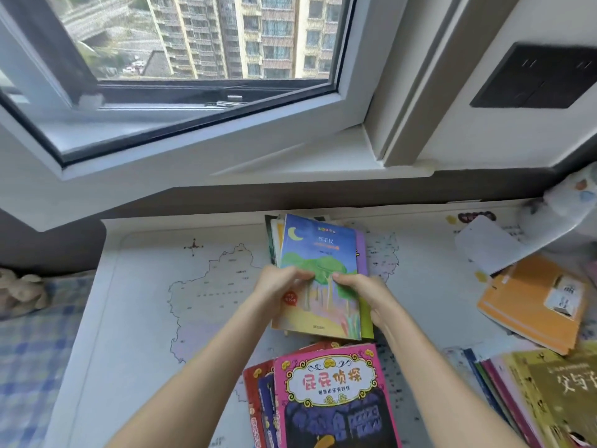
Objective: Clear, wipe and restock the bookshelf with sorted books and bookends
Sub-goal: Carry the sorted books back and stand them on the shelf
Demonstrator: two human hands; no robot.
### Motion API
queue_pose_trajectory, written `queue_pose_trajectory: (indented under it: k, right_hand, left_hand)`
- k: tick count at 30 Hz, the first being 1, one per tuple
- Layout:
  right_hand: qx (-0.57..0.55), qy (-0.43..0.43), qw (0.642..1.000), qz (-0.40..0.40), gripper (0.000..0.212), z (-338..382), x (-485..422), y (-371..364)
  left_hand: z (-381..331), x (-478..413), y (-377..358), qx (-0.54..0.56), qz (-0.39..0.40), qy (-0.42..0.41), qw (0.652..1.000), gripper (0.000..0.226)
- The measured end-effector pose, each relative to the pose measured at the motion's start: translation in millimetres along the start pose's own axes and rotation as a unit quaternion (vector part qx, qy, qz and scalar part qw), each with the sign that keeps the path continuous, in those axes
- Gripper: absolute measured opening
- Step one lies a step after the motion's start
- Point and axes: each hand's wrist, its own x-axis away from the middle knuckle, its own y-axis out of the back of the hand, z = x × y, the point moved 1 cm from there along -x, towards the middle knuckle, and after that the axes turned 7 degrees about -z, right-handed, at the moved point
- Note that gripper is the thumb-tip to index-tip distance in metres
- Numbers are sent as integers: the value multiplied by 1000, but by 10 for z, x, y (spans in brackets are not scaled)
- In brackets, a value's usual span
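Nearest the camera, a pink book (336, 399) with a glossy, scroll-bordered cover lies flat on top of a near stack (258, 402) of red and blue paperbacks. To its right, a fanned row of books (529, 402) lies overlapped, with thin spines in pink, green and blue and an olive-yellow cover uppermost.

Beyond these, both forearms reach forward over the table (145, 302), a flat white surface printed with a map outline. The left hand (284, 286) grips the left edge of the blue book (319, 253), thumb curled onto the cover. The right hand (358, 292) grips the right edge in the same way. The blue book is a thin rectangular paperback with a crescent moon and green hill on a smooth cover. It sits on top of the centre stack (363, 253), slightly tilted, at the middle of the table. Whether the fingers also hold the books beneath cannot be determined.

At right, orange notebooks (523, 305) lie askew, matte covers overlapping. At left, a blue checked cloth (29, 350) adjoins the table.

Farthest back are a white windowsill (323, 156), a dark-framed window (193, 88) and a black rectangular socket panel (536, 79).
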Motion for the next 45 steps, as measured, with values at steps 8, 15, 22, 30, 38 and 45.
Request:
queue_pose_trajectory:
  k: [8,15,22,30,38,45]
  right_hand:
    - [-95,60,993,22,40,-28,78,203]
    - [-170,242,955,30,80,208,376,395]
    - [-65,301,950,58,56,253,559,304]
    - [-51,301,937,168,86,428,766,479]
    - [-19,269,946,180,90,284,701,383]
    - [-22,266,951,155,88,274,657,367]
  left_hand:
    - [19,135,-19,53,42,-99,993,57]
    - [-276,342,14,1,63,-254,965,60]
    - [-241,377,218,-7,55,-281,958,67]
    - [-367,631,368,-42,160,-329,930,116]
    - [-221,709,213,-22,125,-339,932,128]
    - [-258,683,314,-42,128,-347,928,124]
